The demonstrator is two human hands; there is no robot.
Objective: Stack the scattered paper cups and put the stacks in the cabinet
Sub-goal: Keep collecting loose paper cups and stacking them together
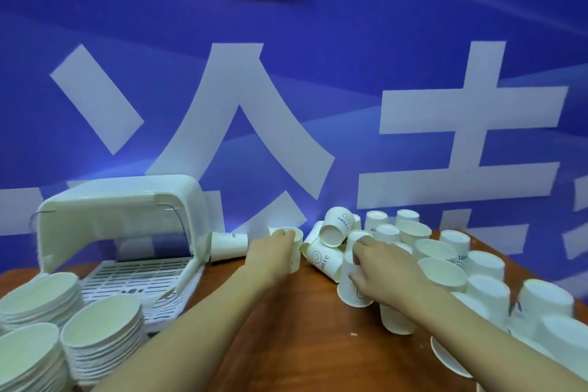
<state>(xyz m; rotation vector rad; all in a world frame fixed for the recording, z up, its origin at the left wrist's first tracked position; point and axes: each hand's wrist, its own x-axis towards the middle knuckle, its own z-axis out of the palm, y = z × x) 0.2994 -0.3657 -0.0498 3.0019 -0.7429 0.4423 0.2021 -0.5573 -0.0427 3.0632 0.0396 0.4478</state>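
Though under way with both hands, barely begun by the look of things. Out toward the back of the worktop (286, 328), left hand (273, 253) with fingers (284, 237) curled round an upright paper cup (296, 250). At the near edge of the heap, right hand (385, 277) with fingers (358, 278) wrapped about the wall of a rim-down cup (348, 289). No finished stack of cups anywhere in view. Crowded over the right side of the worktop, loose paper cups (439, 251): some upright, some rim-down, a few tipped over, with HELLO print on several. Just beside the cabinet (127, 197), one more cup on its side (229, 247). Cabinet at the left with raised lid and slotted tray (136, 270), no cups visible inside. In front of it, stacked paper bowls (101, 331). Left to do, as judged: nearly all the nesting, then every transfer into the cabinet.
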